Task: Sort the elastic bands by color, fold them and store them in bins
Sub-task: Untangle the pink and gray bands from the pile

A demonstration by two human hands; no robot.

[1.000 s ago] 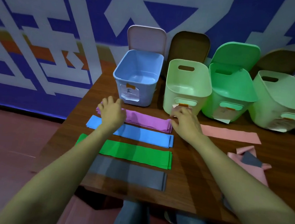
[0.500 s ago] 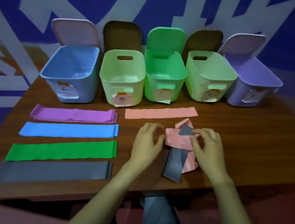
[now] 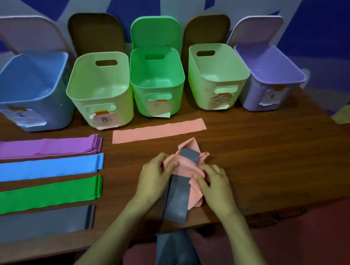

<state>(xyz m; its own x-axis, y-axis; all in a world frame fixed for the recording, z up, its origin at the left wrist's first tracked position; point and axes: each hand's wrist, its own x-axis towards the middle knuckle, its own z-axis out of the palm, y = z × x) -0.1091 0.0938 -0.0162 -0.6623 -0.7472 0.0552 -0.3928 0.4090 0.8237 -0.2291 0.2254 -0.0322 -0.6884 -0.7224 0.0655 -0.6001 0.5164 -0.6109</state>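
Tangle first: a crumpled pink elastic band (image 3: 187, 167) lies bunched on the brown wooden table (image 3: 276, 158), right of the middle and towards the near edge. A dark grey elastic band (image 3: 177, 201) shows on top of it at the far side, passes under a pink fold and comes out flat as far as the table's near edge.

We see the left hand (image 3: 152, 180) at the left of the bunch, fingers curled and thumb closed against them, pinching the pink edge. The right hand (image 3: 215, 188) sits at the right, knuckles up, fingers bent and close together, gripping the pink folds. Both bare forearms come in from the near edge and converge on the bunch.

Just beyond it, apart, lies a flat pink elastic strip (image 3: 159, 130). To the left, four long bands lie in parallel rows, far to near: purple band (image 3: 42, 149), blue band (image 3: 37, 168), green band (image 3: 29, 193), flat grey band (image 3: 26, 222).

Along the far edge stand five open plastic bins, left to right: blue bin (image 3: 27, 92), pale green bin (image 3: 99, 92), bright green bin (image 3: 155, 83), second pale green bin (image 3: 216, 78), purple bin (image 3: 269, 77). Each has its lid tipped up behind it and a paper label on its near face.
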